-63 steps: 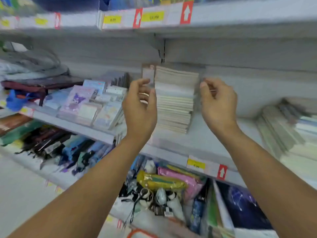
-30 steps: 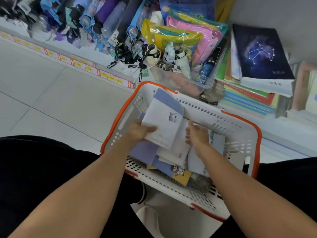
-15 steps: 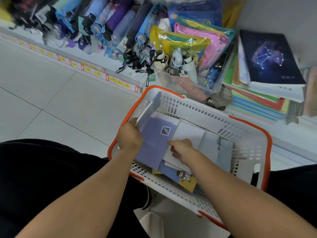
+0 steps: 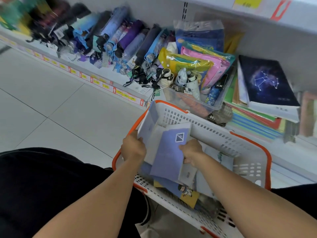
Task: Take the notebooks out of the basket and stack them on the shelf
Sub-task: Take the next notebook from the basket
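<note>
Inside the white basket [image 4: 214,133], a lilac notebook [image 4: 169,157] lies long axis near-to-far; the right hand [image 4: 191,152] pinches its right edge, the left hand [image 4: 133,148] grips an upright notebook [image 4: 147,124] (left wall).

Both bare forearms are extended forward, from five and seven o'clock toward twelve, converging slightly. The left hand [image 4: 133,148] is seen knuckles up, fingers curled in a grip at its one o'clock side. The right hand [image 4: 192,152] is likewise curled closed, thumb pressed inward toward nine o'clock.
</note>
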